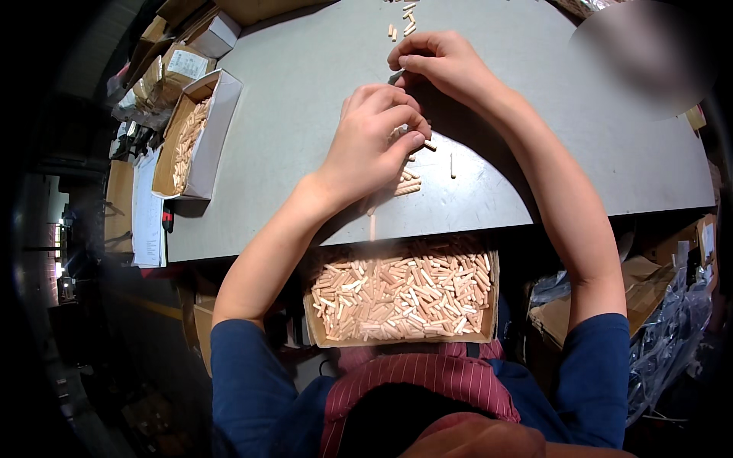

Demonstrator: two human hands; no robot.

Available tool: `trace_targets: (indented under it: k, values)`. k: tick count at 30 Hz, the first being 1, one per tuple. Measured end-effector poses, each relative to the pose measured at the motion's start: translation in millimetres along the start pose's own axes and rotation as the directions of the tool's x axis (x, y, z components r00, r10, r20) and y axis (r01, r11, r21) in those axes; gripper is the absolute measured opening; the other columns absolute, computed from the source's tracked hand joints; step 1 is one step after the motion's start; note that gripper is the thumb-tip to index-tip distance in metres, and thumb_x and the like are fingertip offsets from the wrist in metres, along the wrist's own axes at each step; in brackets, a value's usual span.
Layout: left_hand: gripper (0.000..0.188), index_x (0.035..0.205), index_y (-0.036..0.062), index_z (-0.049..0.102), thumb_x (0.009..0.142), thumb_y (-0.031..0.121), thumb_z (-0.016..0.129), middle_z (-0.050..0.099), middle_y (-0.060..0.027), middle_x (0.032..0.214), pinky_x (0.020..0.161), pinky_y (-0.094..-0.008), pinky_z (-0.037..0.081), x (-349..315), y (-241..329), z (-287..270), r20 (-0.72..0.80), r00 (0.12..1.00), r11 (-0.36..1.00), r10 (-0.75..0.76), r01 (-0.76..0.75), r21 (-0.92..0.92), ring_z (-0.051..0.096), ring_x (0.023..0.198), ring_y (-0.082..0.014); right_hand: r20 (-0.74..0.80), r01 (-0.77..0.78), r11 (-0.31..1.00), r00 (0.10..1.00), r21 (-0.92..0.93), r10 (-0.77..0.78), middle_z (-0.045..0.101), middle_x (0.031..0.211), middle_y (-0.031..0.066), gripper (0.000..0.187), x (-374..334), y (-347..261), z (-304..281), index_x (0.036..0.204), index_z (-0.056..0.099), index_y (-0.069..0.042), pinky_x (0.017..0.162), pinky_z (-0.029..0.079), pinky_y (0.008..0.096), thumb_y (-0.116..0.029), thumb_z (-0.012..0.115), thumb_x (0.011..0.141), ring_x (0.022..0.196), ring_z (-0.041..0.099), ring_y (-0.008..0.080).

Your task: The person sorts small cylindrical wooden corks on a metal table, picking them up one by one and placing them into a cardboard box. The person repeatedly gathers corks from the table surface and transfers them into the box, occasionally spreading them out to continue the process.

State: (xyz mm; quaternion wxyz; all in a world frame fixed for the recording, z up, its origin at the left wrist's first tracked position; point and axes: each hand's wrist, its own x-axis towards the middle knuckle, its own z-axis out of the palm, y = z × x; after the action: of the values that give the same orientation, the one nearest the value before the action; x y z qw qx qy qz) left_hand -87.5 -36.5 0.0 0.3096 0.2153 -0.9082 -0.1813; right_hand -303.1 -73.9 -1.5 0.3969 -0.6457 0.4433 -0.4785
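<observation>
Wooden dowels lie scattered on the grey tabletop, with a small group just below my left hand. That hand is curled, and a short dowel shows at its thumb and fingertip. Farther off, my right hand has its thumb and fingers bent together above the table; what they hold, if anything, is hidden. A single dowel lies apart, right of the group. Below the front edge, an open cardboard box is full of dowels. A blurred dowel shows between the edge and that box.
On the left of the table stands a white carton holding more dowels, beside papers and stacked boxes. Several dowels lie at the far side. Cartons and clear plastic wrap are at the lower right.
</observation>
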Motion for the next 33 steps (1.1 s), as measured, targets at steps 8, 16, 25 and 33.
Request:
trace_targets:
  k: [8,16,25,33]
  values:
    - [0.020,0.103,0.0065,0.077,0.103,0.023,0.065,0.072,-0.0072,0.120,0.112,-0.0437,0.040,0.3,-3.9,-1.1,0.022,0.986,0.961,-0.163,0.164,-0.223,0.054,0.127,-0.0291,0.008,-0.039,0.999,0.999,-0.020,0.039,0.074,0.101,0.0082,0.022,-1.0,-3.4,0.1,0.114,0.072,0.005,0.079,0.060,0.0288,-0.010,0.064,0.100,0.083,0.073,0.0140]
    - [0.025,0.107,0.0036,0.076,0.106,0.025,0.062,0.070,-0.0080,0.126,0.115,-0.0396,0.038,-1.2,-0.4,-5.9,0.038,0.964,0.892,-0.264,0.259,-0.369,0.052,0.131,-0.0252,-0.018,-0.031,0.999,0.999,-0.032,0.031,0.075,0.098,0.0113,0.024,-0.5,-0.9,1.2,0.112,0.074,0.005,0.079,0.060,0.0309,-0.010,0.063,0.096,0.084,0.075,0.0166]
    - [0.034,0.119,0.0003,0.071,0.113,0.030,0.055,0.069,-0.0061,0.112,0.082,-0.0241,0.051,-0.8,9.2,-14.0,0.162,0.860,0.575,-0.485,0.453,-0.681,0.065,0.092,-0.0099,-0.002,-0.123,0.992,0.992,0.038,0.123,0.072,0.109,0.0093,0.022,-0.3,-0.6,0.8,0.117,0.070,0.005,0.081,0.060,0.0289,-0.007,0.061,0.101,0.087,0.073,0.0152]
    - [0.035,0.117,0.0016,0.071,0.113,0.032,0.054,0.070,-0.0043,0.112,0.088,-0.0251,0.049,1.7,6.6,-21.3,0.201,0.820,0.397,-0.535,0.454,-0.797,0.061,0.098,-0.0093,0.026,-0.149,0.987,0.989,0.067,0.147,0.072,0.105,0.0080,0.021,-0.6,-3.4,-0.1,0.118,0.070,0.005,0.084,0.059,0.0284,-0.007,0.061,0.104,0.090,0.073,0.0150]
